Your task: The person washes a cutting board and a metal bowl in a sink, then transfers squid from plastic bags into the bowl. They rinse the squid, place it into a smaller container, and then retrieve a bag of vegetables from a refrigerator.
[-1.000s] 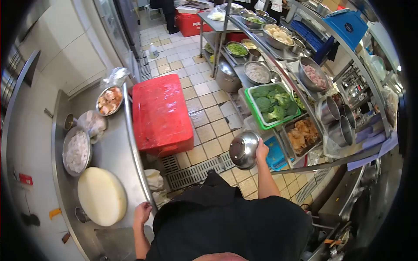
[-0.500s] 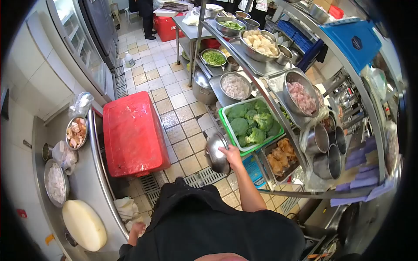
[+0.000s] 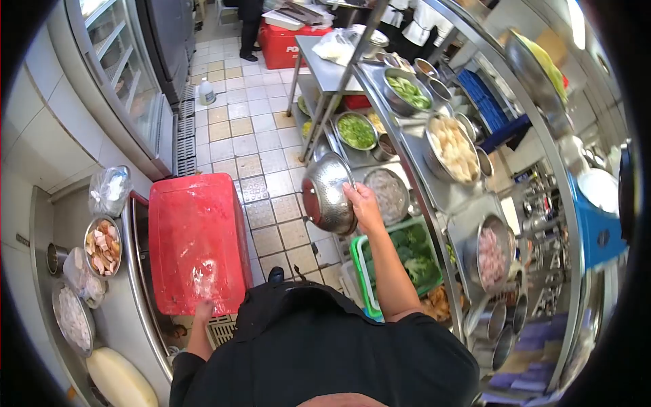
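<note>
Right hand (image 3: 361,203) grips a tilted bowl (image 3: 328,194); it could clip the shelf (image 3: 413,163) at three o'clock. Left hand (image 3: 203,310), seemingly loose, hangs by the counter (image 3: 139,298).

You hold one bowl (image 3: 328,192). One red bin (image 3: 196,242) on the floor, one green crate (image 3: 363,271) of broccoli. Rack: four filled bowls. Left counter: two food bowls, one cutting board (image 3: 122,380), one bag (image 3: 108,190).
</note>
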The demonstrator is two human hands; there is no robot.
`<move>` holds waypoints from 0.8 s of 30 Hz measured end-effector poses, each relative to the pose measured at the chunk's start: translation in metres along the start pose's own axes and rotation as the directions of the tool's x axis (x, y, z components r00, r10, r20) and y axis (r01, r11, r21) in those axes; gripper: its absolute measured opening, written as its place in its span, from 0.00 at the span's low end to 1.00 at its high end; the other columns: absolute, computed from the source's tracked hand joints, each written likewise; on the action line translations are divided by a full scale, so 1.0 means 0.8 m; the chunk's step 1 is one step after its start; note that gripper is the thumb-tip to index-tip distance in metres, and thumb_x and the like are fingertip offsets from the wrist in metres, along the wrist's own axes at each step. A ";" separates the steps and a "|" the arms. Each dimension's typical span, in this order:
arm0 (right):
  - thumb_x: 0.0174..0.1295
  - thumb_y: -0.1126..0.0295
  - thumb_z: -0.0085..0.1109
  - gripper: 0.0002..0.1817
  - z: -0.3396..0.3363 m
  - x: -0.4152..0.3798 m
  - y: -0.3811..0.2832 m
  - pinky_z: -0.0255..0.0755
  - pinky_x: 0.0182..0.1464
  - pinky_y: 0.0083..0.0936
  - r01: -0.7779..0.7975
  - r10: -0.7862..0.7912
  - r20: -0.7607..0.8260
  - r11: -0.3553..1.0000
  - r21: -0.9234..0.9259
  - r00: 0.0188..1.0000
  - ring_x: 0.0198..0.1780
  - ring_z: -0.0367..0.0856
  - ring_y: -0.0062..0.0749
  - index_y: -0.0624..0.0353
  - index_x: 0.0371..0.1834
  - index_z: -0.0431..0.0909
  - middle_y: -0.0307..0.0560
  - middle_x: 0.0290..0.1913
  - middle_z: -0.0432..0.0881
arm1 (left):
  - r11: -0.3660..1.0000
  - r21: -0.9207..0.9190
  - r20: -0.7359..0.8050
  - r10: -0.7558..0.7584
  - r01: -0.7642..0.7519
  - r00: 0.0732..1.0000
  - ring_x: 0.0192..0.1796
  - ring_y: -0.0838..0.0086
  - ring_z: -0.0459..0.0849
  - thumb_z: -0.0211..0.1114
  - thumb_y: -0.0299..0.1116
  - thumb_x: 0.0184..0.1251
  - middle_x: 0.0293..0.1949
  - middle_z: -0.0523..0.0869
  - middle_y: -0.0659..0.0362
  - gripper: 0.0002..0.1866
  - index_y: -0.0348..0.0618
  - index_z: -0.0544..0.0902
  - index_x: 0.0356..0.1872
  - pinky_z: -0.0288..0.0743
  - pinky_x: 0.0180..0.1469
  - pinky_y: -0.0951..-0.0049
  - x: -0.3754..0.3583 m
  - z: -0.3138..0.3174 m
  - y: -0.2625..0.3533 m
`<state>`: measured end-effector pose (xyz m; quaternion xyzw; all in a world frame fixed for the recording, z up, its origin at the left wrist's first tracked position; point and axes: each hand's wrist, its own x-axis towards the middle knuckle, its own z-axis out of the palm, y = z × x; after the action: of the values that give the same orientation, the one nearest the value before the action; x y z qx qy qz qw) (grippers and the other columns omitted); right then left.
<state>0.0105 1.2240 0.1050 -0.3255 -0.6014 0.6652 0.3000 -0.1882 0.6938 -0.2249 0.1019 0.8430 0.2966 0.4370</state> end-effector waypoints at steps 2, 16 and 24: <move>0.63 0.67 0.63 0.09 0.004 0.042 0.016 0.69 0.34 0.19 -0.069 0.070 -0.016 0.997 0.019 0.997 0.30 0.73 0.16 0.62 0.36 0.82 0.34 0.29 0.80 | 0.886 -0.451 -0.108 0.067 -0.109 0.992 0.25 0.76 0.76 0.63 0.34 0.64 0.28 0.81 0.58 0.12 0.35 0.82 0.40 0.75 0.30 0.72 0.059 -0.005 0.078; 0.60 0.71 0.65 0.11 0.039 0.467 0.056 0.70 0.42 0.21 0.191 -0.152 0.191 0.960 -0.204 0.970 0.36 0.76 0.19 0.65 0.41 0.80 0.39 0.36 0.84 | 0.892 -0.071 -0.016 -0.449 0.447 0.893 0.39 0.68 0.84 0.63 0.34 0.62 0.35 0.87 0.55 0.14 0.41 0.84 0.48 0.77 0.42 0.68 0.153 -0.041 0.176; 0.56 0.69 0.66 0.10 0.049 0.747 0.018 0.68 0.35 0.34 0.492 -0.512 0.185 0.567 -0.660 0.839 0.28 0.73 0.36 0.65 0.30 0.77 0.54 0.27 0.77 | 0.859 -0.224 0.034 -0.466 0.461 0.884 0.33 0.69 0.82 0.63 0.34 0.56 0.31 0.84 0.58 0.16 0.49 0.84 0.48 0.77 0.37 0.59 0.179 -0.001 0.236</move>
<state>-0.3839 1.6713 0.0498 -0.2370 -0.8658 0.2775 0.3424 -0.2905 0.9071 -0.2101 -0.1572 0.8082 0.2776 0.4951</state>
